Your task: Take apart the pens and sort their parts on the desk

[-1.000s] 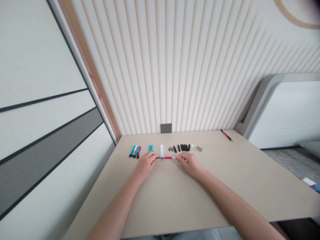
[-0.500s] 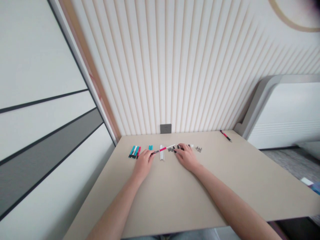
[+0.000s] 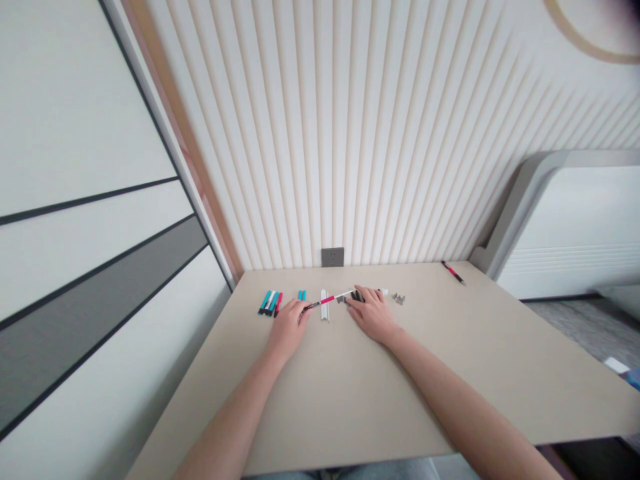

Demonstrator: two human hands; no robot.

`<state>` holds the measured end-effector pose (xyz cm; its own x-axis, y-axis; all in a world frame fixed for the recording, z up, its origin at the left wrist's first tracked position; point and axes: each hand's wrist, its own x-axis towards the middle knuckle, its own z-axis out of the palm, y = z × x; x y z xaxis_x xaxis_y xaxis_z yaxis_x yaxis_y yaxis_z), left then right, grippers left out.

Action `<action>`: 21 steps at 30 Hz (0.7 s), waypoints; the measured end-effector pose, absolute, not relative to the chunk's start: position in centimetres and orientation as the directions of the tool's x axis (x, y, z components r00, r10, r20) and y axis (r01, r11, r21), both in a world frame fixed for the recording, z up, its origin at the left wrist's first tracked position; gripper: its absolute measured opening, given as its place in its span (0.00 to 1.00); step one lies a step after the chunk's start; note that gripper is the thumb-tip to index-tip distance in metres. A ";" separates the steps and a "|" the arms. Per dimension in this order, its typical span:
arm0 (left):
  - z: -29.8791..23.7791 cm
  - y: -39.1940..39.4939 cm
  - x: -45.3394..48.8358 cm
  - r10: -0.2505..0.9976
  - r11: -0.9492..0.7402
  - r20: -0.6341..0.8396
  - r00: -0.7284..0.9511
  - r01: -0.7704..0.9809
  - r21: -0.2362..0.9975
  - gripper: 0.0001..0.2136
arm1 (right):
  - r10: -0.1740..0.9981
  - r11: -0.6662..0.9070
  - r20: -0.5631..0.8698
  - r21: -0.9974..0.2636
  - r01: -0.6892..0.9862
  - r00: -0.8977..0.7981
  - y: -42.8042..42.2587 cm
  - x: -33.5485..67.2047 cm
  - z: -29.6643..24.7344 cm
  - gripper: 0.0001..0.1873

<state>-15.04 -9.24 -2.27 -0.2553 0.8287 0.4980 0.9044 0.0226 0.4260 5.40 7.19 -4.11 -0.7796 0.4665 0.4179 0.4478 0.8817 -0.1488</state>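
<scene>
My left hand [image 3: 289, 327] is closed around the black end of a partly assembled pen [image 3: 327, 300]. This pen has a red middle, and its thin white refill sticks out toward my right hand. My right hand [image 3: 371, 312] rests on the table with its fingers apart, thumb and forefinger around small black pen parts [image 3: 356, 295] lying there. Part of these is hidden by the fingers. Small grey pieces [image 3: 341, 299] lie just left of that thumb. Between my hands, long white pen refills [image 3: 324, 308] lie side by side, under the held pen's line.
Teal, white and red pen barrels [image 3: 270, 303] lie left of my left hand, with two short teal pieces [image 3: 302, 295] behind it. Silvery tips [image 3: 399, 299] and small white parts [image 3: 384, 291] lie right. A red-black pen [image 3: 453, 273] sits at the table's [image 3: 350, 400] back right.
My right thumb and forefinger have shifted slightly, and the black parts now lie closer together between them. My left hand still holds the pen in nearly the same place.
</scene>
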 end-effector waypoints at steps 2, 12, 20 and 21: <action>-2.3 -9.3 -15.1 0.833 0.026 0.490 -0.257 0.903 0.429 0.07 | 0.460 0.886 0.429 -0.166 0.433 -0.777 7.2 5.4 -4.1 0.14; -2.3 -9.3 -15.1 0.849 0.042 0.462 -0.258 0.903 0.427 0.07 | 0.527 0.849 0.457 -0.250 0.465 -0.717 7.2 6.1 -4.4 0.12; -2.5 -9.3 -15.2 0.856 0.030 0.457 -0.242 0.905 0.424 0.07 | 0.550 0.835 0.424 -0.260 0.485 -0.720 6.9 6.7 -4.3 0.10; -2.5 -9.3 -15.2 0.858 0.030 0.454 -0.241 0.905 0.425 0.07 | 0.557 0.830 0.420 -0.259 0.494 -0.717 6.9 6.8 -4.3 0.10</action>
